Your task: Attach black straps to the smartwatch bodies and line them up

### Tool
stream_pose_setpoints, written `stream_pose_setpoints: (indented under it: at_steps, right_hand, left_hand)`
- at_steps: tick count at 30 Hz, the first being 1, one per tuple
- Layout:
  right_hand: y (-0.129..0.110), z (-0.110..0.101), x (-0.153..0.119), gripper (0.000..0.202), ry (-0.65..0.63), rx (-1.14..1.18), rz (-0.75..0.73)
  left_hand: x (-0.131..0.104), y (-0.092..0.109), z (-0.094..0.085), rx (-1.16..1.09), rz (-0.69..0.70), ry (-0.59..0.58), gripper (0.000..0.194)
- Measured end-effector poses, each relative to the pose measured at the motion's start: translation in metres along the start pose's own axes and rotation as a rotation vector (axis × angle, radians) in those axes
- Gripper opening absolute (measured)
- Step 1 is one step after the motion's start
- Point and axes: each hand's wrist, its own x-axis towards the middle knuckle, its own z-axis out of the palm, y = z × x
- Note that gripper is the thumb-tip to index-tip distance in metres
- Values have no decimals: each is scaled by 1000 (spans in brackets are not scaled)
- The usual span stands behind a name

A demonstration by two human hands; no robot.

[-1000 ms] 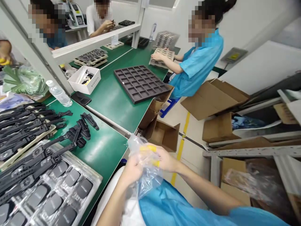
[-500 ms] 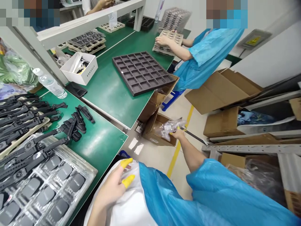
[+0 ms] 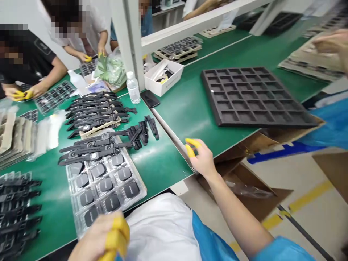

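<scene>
My right hand [image 3: 202, 157] hangs over the front edge of the green table [image 3: 163, 163]. Yellow covers sit on its thumb and forefinger, which are apart with nothing between them. Low in the view is my left hand [image 3: 102, 237], also with yellow finger covers, its fingers bent and blurred. It is nearest a clear plastic tray [image 3: 77, 214] of dark square watch faces [image 3: 106, 184]. Watches with black straps [image 3: 94, 156] lie across that tray's far end. Loose black strap pieces [image 3: 139, 135] are piled beside it. More strapped watches [image 3: 94, 112] rest in rows behind.
A dark compartment tray [image 3: 252, 121] lies at the right. Along the divider stand a water bottle [image 3: 133, 88], a phone [image 3: 150, 98] and a white box [image 3: 165, 85]. An open carton [image 3: 244, 174] is on the floor. Co-workers' hands work at far left and far right.
The view has swung left. My right hand has left the clear plastic bag, which was over the floor carton, and come up to the table edge. My left hand has moved toward the watch-face tray.
</scene>
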Motion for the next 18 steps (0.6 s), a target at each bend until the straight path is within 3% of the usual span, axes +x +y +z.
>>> stream_pose_setpoints:
  at_steps: [2,4,6,8,13,18]
  right_hand:
    - [-26,38,52,39,-127,-57,21]
    - [-42,69,98,39,-294,-252,104]
    - [-51,95,131,37,-365,-317,139]
    - [-57,113,146,36,-423,-360,163]
    - [-49,138,146,42,-405,-463,113]
    - [-34,156,156,33,-392,-300,256]
  left_hand:
    - [-5,2,-29,268,-148,187,25]
    - [-8,-6,-54,556,-279,344,26]
    - [-13,-21,-74,758,-399,454,30]
    - [-21,-38,-90,880,-505,496,36]
    - [-32,-66,-110,1034,-702,450,42]
    - [-6,-73,-117,1144,-778,298,35]
